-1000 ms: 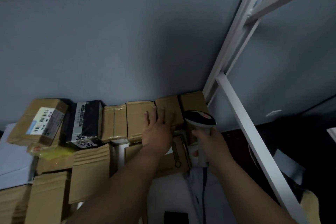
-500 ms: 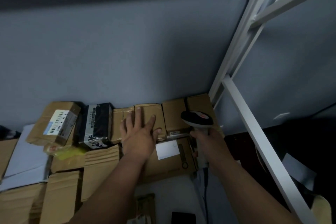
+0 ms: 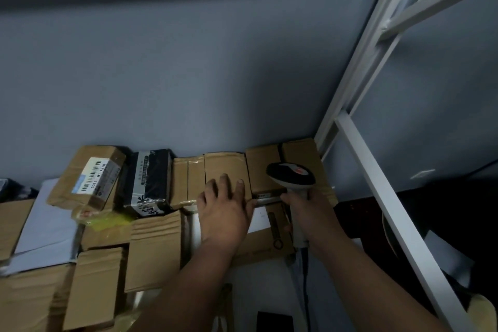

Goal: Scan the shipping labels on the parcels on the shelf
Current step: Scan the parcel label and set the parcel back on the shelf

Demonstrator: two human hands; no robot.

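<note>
Here the white shelf frame (image 3: 382,186) slants down the right side, well beyond both hands, and the grey wall (image 3: 188,75) closes off the back, so the parcels are packed tight against it in a row just past the fingertips. Those brown cardboard parcels (image 3: 153,248) crowd the shelf to the left of and beneath the left hand, most of them showing plain tops; that likely explains the reaching, since a label has to face up before it can be read. One tilted parcel (image 3: 86,178), far out to the left of the fingers, already shows its shipping label (image 3: 93,179) with a barcode. Next to it stands a black printed box (image 3: 151,180), nearer the fingers yet clear of them.

The left hand (image 3: 225,213) lies flat over a back-row parcel (image 3: 225,167), fingers straight and spread apart, apparently steadying or feeling for the next one to turn. A white patch (image 3: 260,221), probably a label, peeks out just right of that hand's thumb side.

The right hand (image 3: 307,213) has its fingers wrapped firmly round the handle of the scanner (image 3: 291,174), whose dark head rises above the knuckles and points toward the back row, kept ready beside the working hand. Its cable (image 3: 305,291) trails down below the wrist.
</note>
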